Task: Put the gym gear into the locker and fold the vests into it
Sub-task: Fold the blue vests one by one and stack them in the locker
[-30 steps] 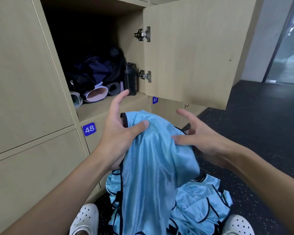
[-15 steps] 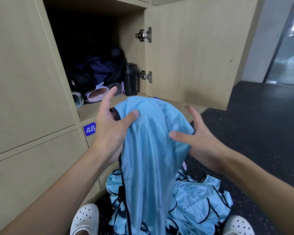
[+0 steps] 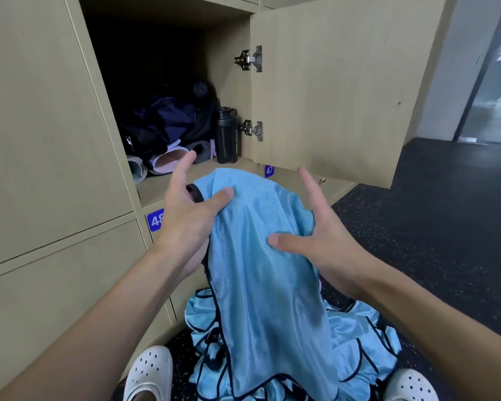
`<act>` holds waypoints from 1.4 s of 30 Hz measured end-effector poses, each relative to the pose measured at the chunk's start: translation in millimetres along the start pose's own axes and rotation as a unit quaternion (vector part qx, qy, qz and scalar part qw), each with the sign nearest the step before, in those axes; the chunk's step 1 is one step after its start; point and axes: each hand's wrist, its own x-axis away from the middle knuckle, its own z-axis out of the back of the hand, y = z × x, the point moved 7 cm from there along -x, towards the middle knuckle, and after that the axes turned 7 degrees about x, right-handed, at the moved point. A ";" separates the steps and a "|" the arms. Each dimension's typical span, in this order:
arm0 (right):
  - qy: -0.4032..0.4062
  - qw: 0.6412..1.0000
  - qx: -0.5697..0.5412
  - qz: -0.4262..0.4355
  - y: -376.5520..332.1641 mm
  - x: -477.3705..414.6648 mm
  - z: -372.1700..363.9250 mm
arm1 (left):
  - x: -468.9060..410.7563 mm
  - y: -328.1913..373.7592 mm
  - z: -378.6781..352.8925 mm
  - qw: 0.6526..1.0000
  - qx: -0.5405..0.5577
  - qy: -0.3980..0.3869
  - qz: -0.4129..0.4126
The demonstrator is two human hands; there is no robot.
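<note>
A light blue vest [image 3: 261, 256] with black trim hangs draped in front of the open locker [image 3: 168, 68]. My left hand [image 3: 188, 215] grips its upper left edge, thumb pressed on the cloth. My right hand [image 3: 321, 235] holds the vest's right side, thumb on the front and fingers spread behind. Inside the locker lie a dark bag [image 3: 171, 120], rolled mats [image 3: 168, 160] and a black bottle [image 3: 227, 134]. A heap of more blue vests [image 3: 356, 342] lies on the floor between my white shoes.
The locker door [image 3: 330, 82] stands open to the right, just above my right hand. Closed lockers numbered 48 [image 3: 155, 219] and 47 [image 3: 269, 170] sit below. White clogs [image 3: 151, 371] rest on the dark speckled floor [image 3: 431, 227].
Both hands lifted the vest up toward the locker opening. My right hand turned more upright against the vest's side.
</note>
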 end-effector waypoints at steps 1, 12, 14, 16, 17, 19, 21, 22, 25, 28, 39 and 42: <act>0.001 1.000 -0.006 -0.006 0.4 -0.3 0.3 | 1.5 -2.7 -0.9 1.000 0.007 -0.004 0.017; 0.115 0.992 -0.056 -0.013 -8.9 -1.7 33.8 | 33.1 -36.5 -18.8 0.987 0.049 -0.088 0.125; 0.065 0.994 -0.071 -0.048 -2.3 0.6 27.3 | 29.6 -29.6 -18.0 0.992 0.033 -0.071 0.096; -0.006 0.996 -0.062 -0.071 2.3 5.6 12.8 | 25.0 -21.8 -14.2 0.997 0.017 -0.043 0.069; -0.021 0.996 -0.049 -0.072 4.1 6.9 8.5 | 22.5 -19.2 -10.8 0.998 0.009 -0.025 0.059; 0.011 0.998 -0.020 -0.058 2.6 6.0 8.9 | 20.6 -21.2 -5.8 0.997 -0.010 -0.012 0.069; 0.081 0.996 -0.031 -0.031 -0.6 1.6 19.5 | 26.7 -32.1 -9.8 0.991 -0.016 -0.049 0.124; 0.104 0.993 -0.047 -0.017 -2.1 0.0 24.5 | 32.2 -37.4 -14.8 0.985 -0.014 -0.080 0.154; 0.097 0.994 -0.044 0.002 -3.4 -0.5 31.4 | 37.8 -39.3 -20.1 0.981 0.000 -0.095 0.169; 0.018 0.999 -0.020 -0.022 -2.1 1.8 24.3 | 27.2 -30.5 -8.5 0.991 -0.004 -0.024 0.133; 0.053 0.997 0.020 -0.051 4.3 3.9 33.9 | 33.5 -33.9 -15.8 0.981 -0.039 -0.071 0.178; 0.000 0.996 0.036 -0.079 11.9 4.9 22.9 | 25.8 -26.9 -4.3 0.985 -0.033 -0.015 0.167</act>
